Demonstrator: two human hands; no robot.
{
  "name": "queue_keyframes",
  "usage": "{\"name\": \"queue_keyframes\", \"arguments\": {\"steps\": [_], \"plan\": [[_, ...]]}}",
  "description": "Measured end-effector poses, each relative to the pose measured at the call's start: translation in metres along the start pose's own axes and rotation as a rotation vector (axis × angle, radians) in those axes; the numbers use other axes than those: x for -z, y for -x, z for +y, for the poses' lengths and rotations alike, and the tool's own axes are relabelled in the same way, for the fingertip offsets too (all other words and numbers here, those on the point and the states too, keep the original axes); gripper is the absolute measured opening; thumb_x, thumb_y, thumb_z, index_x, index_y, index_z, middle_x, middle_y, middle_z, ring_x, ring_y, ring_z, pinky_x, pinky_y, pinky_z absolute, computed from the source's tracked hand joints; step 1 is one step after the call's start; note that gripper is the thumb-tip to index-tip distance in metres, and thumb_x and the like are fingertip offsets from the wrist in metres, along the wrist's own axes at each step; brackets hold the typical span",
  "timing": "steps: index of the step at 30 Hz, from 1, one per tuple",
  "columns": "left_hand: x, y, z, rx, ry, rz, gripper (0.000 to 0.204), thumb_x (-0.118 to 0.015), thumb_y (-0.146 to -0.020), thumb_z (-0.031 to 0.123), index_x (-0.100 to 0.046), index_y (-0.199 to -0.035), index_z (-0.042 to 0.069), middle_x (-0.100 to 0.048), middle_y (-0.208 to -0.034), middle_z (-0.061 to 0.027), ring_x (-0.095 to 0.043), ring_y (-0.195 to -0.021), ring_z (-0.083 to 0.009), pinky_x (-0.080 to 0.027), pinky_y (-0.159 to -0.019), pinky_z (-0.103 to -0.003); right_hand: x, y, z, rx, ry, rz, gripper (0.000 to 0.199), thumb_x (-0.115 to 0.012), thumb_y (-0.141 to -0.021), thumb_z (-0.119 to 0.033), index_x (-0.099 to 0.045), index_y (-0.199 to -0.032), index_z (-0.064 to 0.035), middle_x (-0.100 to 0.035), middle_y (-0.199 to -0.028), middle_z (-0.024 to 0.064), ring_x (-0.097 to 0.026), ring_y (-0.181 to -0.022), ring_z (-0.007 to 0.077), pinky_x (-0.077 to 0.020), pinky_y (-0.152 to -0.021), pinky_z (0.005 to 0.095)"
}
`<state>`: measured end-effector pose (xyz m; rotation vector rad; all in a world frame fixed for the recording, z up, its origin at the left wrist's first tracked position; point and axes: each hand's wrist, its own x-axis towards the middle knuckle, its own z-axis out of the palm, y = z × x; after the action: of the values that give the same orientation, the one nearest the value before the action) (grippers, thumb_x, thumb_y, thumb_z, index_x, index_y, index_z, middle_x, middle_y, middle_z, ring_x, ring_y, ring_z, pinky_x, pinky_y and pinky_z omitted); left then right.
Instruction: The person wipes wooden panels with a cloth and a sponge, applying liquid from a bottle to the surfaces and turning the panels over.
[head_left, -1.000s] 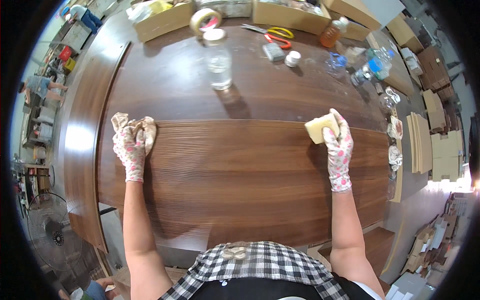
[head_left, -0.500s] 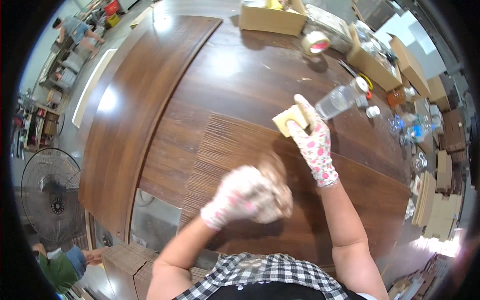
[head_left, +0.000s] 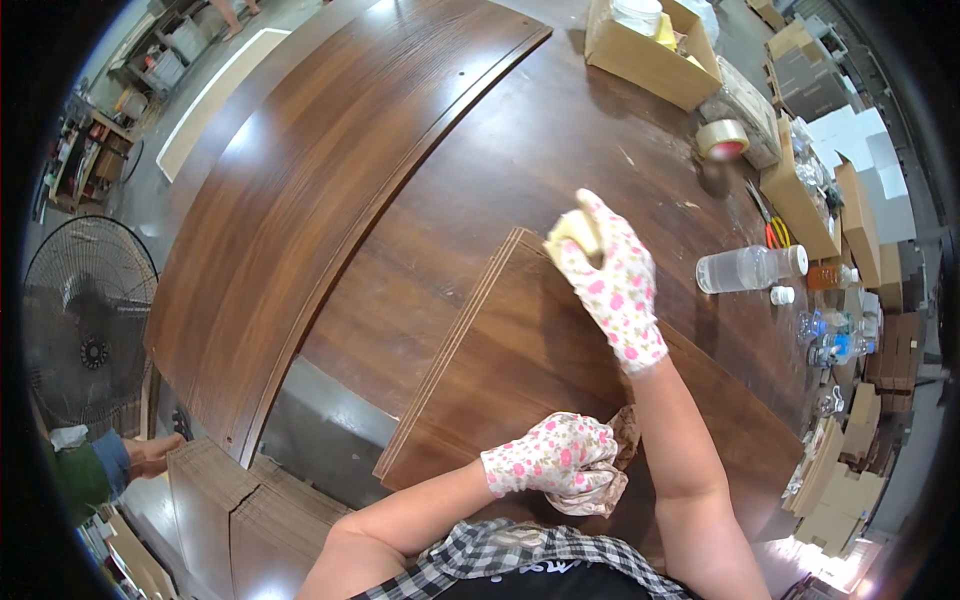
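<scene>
My right hand (head_left: 615, 285), in a white glove with pink flowers, pinches a pale yellow sponge (head_left: 576, 232) above the far corner of a brown wooden panel (head_left: 520, 350). The sponge looks bent between thumb and fingers. Closer to my body, my left hand (head_left: 555, 458), gloved alike, is closed on a crumpled brown-and-white rag (head_left: 592, 497) over the panel's near part. Part of the rag is hidden behind the hand and by my right forearm. Pale lines run along the panel's left edge.
A long curved brown panel (head_left: 330, 190) lies to the left. At right stand a clear bottle (head_left: 735, 271), a white cap (head_left: 782, 295), scissors (head_left: 770, 220), a tape roll (head_left: 722, 140) and cardboard boxes (head_left: 655, 65). A fan (head_left: 90, 320) and another person's arm (head_left: 150, 455) are at far left.
My left hand has brought the rag right and toward my body. My right hand still holds the sponge, now more bent. The view has shifted, and the lined band on the panel looks narrower.
</scene>
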<state>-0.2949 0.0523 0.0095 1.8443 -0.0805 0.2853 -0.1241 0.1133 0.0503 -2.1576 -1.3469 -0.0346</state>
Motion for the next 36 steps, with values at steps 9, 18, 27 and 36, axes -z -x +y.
{"name": "queue_keyframes", "arguments": {"steps": [9,18,27,36], "plan": [[0.008,-0.006,0.006,0.047,0.101,-0.099,0.025,-0.063,-0.079,0.033,-0.058,-0.073,0.009,-0.056,-0.072,-0.0125,-0.056,-0.07,-0.0348,-0.045,-0.061,-0.044,-0.015,-0.011,-0.015,0.01,-0.118,-0.012,0.054,-0.065,-0.083,-0.028,-0.05,-0.131,-0.0081,-0.061,-0.107,0.0151,-0.06,-0.101,0.0304,-0.0475,-0.089,0.0395],[0.01,-0.001,0.003,0.046,0.02,-0.138,0.031,-0.063,-0.078,0.033,-0.062,-0.1,0.011,-0.061,-0.086,-0.0116,-0.059,-0.082,-0.0343,-0.048,-0.072,-0.044,0.077,0.079,0.058,-0.27,0.075,0.056,0.054,-0.068,-0.083,-0.027,-0.052,-0.129,-0.005,-0.062,-0.115,0.0155,-0.062,-0.103,0.0283,-0.0485,-0.091,0.0368],[0.008,-0.01,0.007,0.039,-0.087,-0.215,0.028,-0.063,-0.078,0.037,-0.064,-0.089,0.011,-0.061,-0.083,-0.0122,-0.06,-0.082,-0.0324,-0.049,-0.073,-0.041,0.05,0.043,0.017,-0.202,-0.129,0.084,0.049,-0.066,-0.083,-0.025,-0.054,-0.126,-0.0057,-0.062,-0.11,0.0153,-0.061,-0.101,0.0299,-0.0487,-0.09,0.0379],[0.017,-0.008,0.011,0.085,-0.027,-0.128,0.027,-0.072,-0.073,0.027,-0.054,-0.065,0.009,-0.053,-0.065,-0.0079,-0.054,-0.063,-0.028,-0.043,-0.059,-0.038,0.087,0.101,0.075,-0.337,0.1,0.14,0.048,-0.068,-0.082,-0.031,-0.056,-0.123,-0.0077,-0.065,-0.101,0.0133,-0.064,-0.091,0.0265,-0.0517,-0.083,0.0358]]}}
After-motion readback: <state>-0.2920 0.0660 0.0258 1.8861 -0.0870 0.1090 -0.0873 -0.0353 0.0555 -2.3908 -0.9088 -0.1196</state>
